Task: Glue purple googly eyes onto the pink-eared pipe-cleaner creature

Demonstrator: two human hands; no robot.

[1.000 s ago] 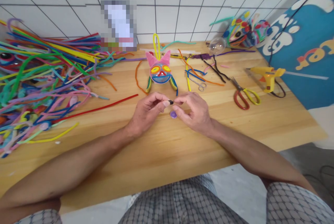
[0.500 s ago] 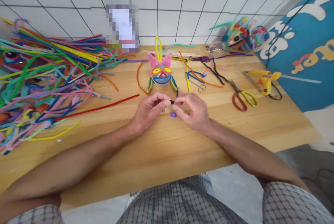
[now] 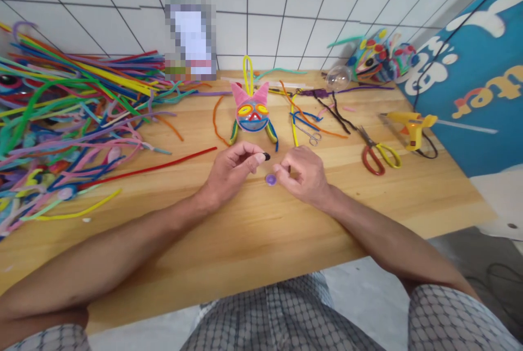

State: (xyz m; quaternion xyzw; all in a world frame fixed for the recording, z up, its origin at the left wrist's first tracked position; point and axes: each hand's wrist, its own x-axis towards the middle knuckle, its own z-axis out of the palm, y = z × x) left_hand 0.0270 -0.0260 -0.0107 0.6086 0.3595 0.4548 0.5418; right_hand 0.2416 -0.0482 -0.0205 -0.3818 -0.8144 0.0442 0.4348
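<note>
Between the thumb and forefinger of my left hand (image 3: 236, 170) is a small black piece (image 3: 267, 156), perhaps coiled pipe cleaner. My right hand (image 3: 303, 175) is a little to its right, apart from it, with the fingers curled in and the thumb pressed to them; whatever they may hold is hidden. A small purple disc (image 3: 270, 179) lies on the table just left of my right fingertips. Behind both hands sits a cat-like ornament (image 3: 252, 116) with pink ears, yellow rings for eyes, a blue mouth and a yellow loop on top.
Many coloured pipe cleaners (image 3: 81, 100) are heaped at the left. Red-and-yellow scissors (image 3: 378, 153) and a yellow glue gun (image 3: 414, 127) lie at the right. Small metal scissors (image 3: 314, 137) and loose pipe cleaners lie behind my right hand. A blurred phone-like screen (image 3: 191, 40) leans on the tiled wall.
My right hand has come away from the black piece, and its fingers have curled in. The black piece stays in my left hand. The view has shifted slightly.
</note>
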